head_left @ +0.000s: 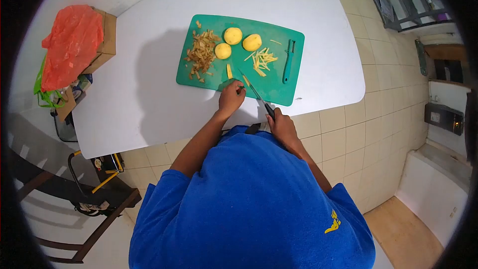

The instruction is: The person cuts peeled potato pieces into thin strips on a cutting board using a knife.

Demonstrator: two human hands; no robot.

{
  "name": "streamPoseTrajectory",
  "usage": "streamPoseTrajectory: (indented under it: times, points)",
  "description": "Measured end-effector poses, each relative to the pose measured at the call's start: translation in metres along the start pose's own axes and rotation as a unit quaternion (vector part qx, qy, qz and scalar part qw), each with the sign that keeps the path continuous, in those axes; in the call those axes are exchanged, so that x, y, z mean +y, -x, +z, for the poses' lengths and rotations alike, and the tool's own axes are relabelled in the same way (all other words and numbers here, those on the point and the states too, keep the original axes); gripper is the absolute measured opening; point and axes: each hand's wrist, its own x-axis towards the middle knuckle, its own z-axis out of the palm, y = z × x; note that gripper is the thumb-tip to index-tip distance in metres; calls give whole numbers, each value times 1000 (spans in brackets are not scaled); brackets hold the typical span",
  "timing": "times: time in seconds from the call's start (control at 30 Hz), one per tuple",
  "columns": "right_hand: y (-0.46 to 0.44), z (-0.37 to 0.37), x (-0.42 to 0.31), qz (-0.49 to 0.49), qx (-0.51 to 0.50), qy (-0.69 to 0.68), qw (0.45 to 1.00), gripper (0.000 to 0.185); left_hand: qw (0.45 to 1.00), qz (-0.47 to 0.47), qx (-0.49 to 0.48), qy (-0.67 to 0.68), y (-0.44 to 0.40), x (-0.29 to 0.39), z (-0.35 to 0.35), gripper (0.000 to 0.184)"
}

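Potatoes (pixel 233 36): 3; 1 knife (pixel 257 92) in right hand (pixel 283 127).

No legible txt: yellow logo (pixel 332 222) on blue shirt (pixel 254 194) & label (pixel 435 117) on blk box (pixel 449 121) unreadable.

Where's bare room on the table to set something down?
Most room: white table between the box and board. Also right of the board and beyond its far edge. Crowded: the board, holding peelings, potatoes, sticks and peeler, with left hand, right hand and knife at its near edge.
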Motion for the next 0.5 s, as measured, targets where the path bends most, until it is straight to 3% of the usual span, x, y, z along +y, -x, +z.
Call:
streamPoseTrajectory:
  times: [0.5]
  points:
    - [-2,4,-7,16,-16,-23,999,30,1000,-14,-25,3,-2,3,-1,21]
